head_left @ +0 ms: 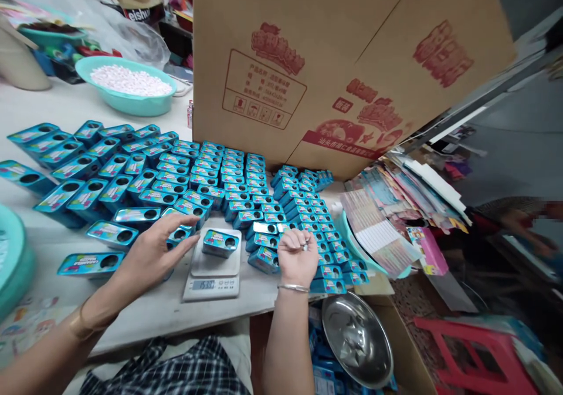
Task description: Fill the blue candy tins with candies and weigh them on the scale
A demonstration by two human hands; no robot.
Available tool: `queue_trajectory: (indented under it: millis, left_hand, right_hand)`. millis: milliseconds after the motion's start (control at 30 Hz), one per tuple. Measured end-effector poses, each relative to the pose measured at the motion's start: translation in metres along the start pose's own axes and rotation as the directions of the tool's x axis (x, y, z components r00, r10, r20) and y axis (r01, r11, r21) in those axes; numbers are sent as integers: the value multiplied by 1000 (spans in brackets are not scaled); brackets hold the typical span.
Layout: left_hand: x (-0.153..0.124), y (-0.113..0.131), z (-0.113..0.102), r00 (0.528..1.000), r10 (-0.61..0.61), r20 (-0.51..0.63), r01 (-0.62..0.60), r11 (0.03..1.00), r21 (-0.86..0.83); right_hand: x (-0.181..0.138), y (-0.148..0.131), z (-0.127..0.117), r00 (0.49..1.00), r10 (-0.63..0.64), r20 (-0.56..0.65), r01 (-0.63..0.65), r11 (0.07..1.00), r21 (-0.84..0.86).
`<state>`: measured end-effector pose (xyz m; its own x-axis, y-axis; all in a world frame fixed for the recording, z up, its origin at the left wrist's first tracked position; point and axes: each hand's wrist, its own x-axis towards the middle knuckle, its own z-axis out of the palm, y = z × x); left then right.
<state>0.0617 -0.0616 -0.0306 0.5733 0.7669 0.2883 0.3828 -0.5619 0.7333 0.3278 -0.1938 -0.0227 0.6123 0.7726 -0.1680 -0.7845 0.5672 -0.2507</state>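
Observation:
On a small white kitchen scale (212, 288), whose display seems to read about 153, stands a blue tin (215, 243) with a round dark hole in its top. My left hand (153, 245) is just left of that tin, thumb and fingers apart, with nothing held. To the right of the scale, my right hand (298, 251) is closed, palm side up, with a small white pellet showing at its fingertips. Whatever else lies inside the fist is hidden. Many matching blue tins (92, 192) stand in rows behind and on both sides of the scale.
A turquoise bowl (149, 104) of white pellets sits at the back left, another turquoise bowl (13, 266) at the left edge. A large cardboard box (325, 43) stands behind the tins. Below right are a steel bowl (358, 342) and a red stool (479, 348). A person's arm shows far right.

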Motion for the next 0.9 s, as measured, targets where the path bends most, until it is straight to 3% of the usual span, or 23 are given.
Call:
queue_trajectory:
  millis: [200, 400, 567, 900]
  left_hand:
    - [-1, 6, 10, 974, 223, -43, -213, 963, 163]
    - [3, 22, 44, 918, 376, 126, -395, 844, 363]
    - [4, 27, 65, 904, 375, 204, -427, 795, 430]
    - [9, 26, 71, 915, 341, 217, -403, 817, 412]
  right_hand:
    - [-1, 4, -10, 998, -6, -62, 7, 1000, 16]
    - [-1, 28, -7, 996, 44, -79, -50, 996, -76]
    - [0, 30, -6, 991, 88, -101, -89, 996, -4]
    - [-1, 28, -5, 980, 129, -153, -112, 987, 113]
